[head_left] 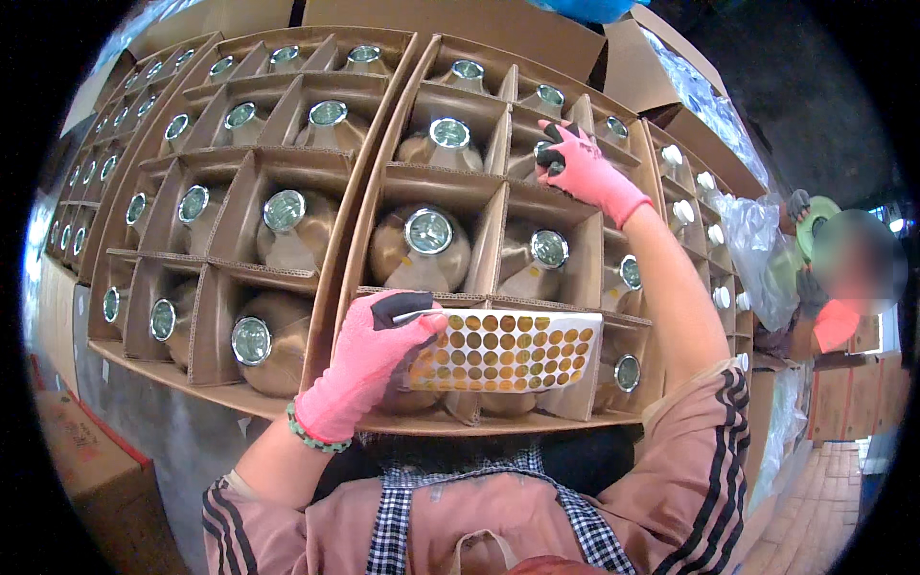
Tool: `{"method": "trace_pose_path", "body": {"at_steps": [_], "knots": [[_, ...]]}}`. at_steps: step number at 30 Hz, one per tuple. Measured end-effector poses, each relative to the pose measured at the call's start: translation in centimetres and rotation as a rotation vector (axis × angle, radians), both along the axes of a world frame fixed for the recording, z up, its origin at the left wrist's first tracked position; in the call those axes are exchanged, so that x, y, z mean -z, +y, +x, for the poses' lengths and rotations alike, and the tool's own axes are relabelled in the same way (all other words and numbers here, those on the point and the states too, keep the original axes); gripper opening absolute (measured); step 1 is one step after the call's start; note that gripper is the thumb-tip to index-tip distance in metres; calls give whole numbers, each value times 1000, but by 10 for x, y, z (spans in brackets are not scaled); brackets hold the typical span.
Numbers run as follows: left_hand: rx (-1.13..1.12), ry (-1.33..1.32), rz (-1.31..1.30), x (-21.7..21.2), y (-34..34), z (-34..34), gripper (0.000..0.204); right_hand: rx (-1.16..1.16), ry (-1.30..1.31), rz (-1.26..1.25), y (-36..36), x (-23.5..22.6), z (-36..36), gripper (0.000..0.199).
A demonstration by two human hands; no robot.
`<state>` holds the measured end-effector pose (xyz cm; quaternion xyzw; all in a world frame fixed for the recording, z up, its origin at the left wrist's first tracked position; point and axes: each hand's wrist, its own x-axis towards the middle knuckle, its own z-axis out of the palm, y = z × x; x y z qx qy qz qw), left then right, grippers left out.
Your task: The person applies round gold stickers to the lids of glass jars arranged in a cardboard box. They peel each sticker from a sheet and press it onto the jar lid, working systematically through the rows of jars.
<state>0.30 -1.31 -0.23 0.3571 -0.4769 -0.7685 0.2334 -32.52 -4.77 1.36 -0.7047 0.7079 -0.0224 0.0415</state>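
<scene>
Pinched in my left hand (359, 359) is a white sheet of round gold stickers (503, 350), its near corner between thumb and fingers. The sheet lies over the front compartments of a divided cardboard carton (575, 424) and partly hides the bottles below. Farther back and to the right, my right hand (589, 174) is closed around the neck of a glass bottle (523, 168) standing in its compartment. Both hands wear pink gloves with dark fingertips. A round bottle with a silvery top (428, 230) stands upright between my hands, untouched.
Another divided carton of bottles (287, 211) adjoins on the left. White-capped bottles (682, 212) stand to the right beside clear plastic wrap (752, 235). A person in gloves (839, 321) is at the far right. A closed box (105, 470) sits at lower left.
</scene>
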Motion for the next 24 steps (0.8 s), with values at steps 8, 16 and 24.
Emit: {"method": "trace_pose_path", "body": {"at_steps": [8,16,24], "knots": [[30,56,47,-1,-1,2,21,-111,390,109,-31,29,-8,25],[9,28,33,2,-2,-1,22,-64,102,-399,-8,-5,12,24],[-76,38,-80,4,1,1,20,-160,-368,-77,107,-81,124,24]]}}
